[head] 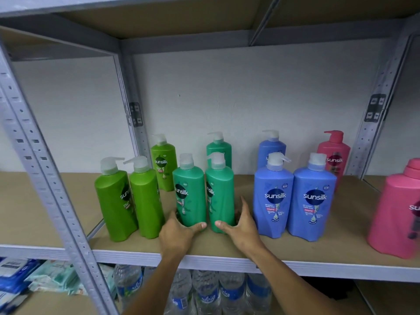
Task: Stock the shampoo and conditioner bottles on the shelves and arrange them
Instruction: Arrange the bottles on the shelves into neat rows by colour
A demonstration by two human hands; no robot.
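Observation:
Pump bottles stand in colour groups on the brown shelf board [238,248]. My left hand [179,233] grips the base of the front left teal bottle [189,189]. My right hand [238,226] grips the base of the front right teal bottle [220,189]. A third teal bottle [218,146] stands behind them. To the left are two light green bottles [116,201] [145,196], with another light green bottle [163,164] behind. To the right stand two blue bottles [272,196] [312,198], a third blue bottle [271,146] behind them, and pink bottles [334,153] [397,212].
A grey slotted steel upright [45,178] crosses the left foreground. Another upright [377,105] stands at the back right. Below the shelf are several water bottles [204,292] and packs of wipes [34,278]. The white wall [227,94] is close behind the bottles.

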